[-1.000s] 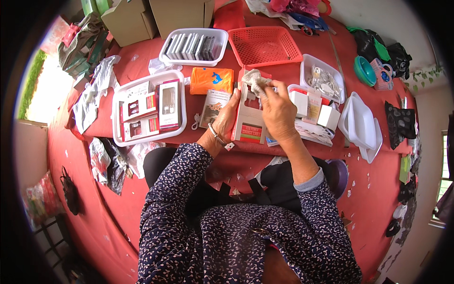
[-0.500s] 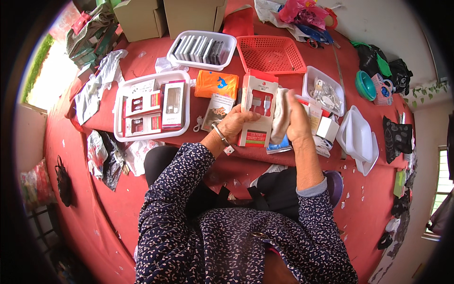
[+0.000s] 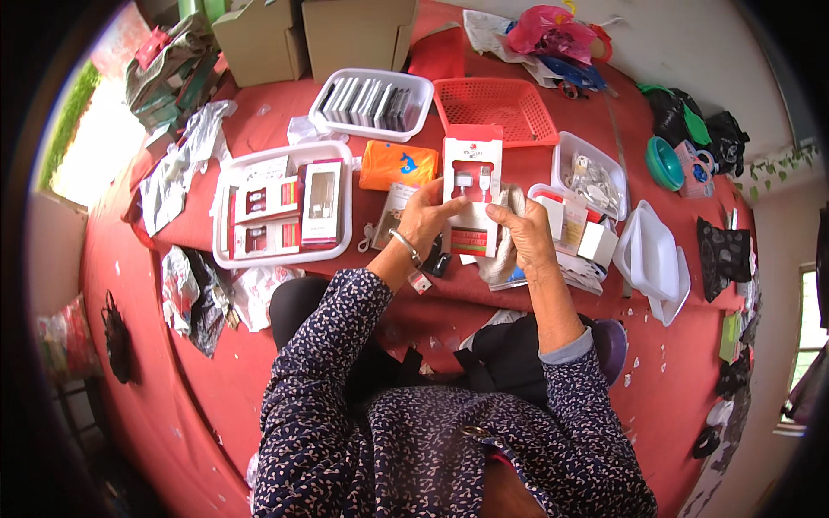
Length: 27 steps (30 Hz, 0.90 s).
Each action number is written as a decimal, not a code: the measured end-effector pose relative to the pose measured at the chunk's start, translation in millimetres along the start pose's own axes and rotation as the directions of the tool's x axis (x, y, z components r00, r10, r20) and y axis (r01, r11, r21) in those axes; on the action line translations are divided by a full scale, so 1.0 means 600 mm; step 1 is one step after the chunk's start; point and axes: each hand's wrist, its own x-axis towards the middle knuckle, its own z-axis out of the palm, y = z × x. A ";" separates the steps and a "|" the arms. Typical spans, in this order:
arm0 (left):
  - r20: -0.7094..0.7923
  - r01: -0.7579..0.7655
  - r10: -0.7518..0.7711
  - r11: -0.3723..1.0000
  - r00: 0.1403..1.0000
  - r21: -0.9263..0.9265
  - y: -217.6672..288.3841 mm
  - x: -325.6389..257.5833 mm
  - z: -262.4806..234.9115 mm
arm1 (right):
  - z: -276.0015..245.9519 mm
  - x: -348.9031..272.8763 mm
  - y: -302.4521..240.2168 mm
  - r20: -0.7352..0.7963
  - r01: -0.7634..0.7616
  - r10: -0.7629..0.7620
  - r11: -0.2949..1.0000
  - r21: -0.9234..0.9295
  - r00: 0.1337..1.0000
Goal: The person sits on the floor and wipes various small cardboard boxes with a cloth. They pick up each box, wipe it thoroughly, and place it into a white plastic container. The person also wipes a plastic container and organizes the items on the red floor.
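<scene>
Both hands hold up a red and white charging cable box, its front showing a cable through a cut-out window. Gripping its lower left side is my left hand, thumb across the front. At the other side my right hand is closed, its thumb pressed on the box front. A whitish cloth is bunched in that same hand, behind and beside the box. Behind my left hand lies a small printed box, partly covered, near an orange packet with a blue animal figure.
At left, a white tray holds several cable boxes. Further back stand a white basket of upright flat devices and a red basket. To the right are a bin of white cables, small cartons and stacked white trays.
My right hand with the cloth has come down and in from beside the box, and its thumb now rests on the box front. The box faces me more squarely.
</scene>
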 end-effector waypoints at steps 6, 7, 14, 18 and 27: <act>0.199 -0.174 0.154 0.981 0.968 0.084 0.013 -0.009 0.038 | 0.014 -0.010 -0.010 -0.076 0.209 -0.384 0.646 -0.735 0.920; 0.173 -0.242 0.210 0.951 0.962 0.191 0.008 0.002 0.032 | 0.028 -0.018 0.000 -0.053 0.231 -0.421 0.594 -0.771 0.905; 0.271 0.185 -0.055 0.857 0.961 -0.482 -0.025 0.017 -0.013 | 0.076 -0.067 -0.006 0.274 0.506 -0.502 0.413 -0.758 0.820; 0.310 0.313 -0.127 0.661 0.942 -0.682 0.008 0.008 -0.029 | 0.041 -0.074 -0.045 0.431 0.187 0.016 0.885 -0.426 0.902; 0.512 0.482 -0.104 0.534 0.853 -0.694 0.006 0.000 0.002 | -0.028 -0.020 -0.113 -0.280 0.370 -0.380 0.925 -0.091 0.882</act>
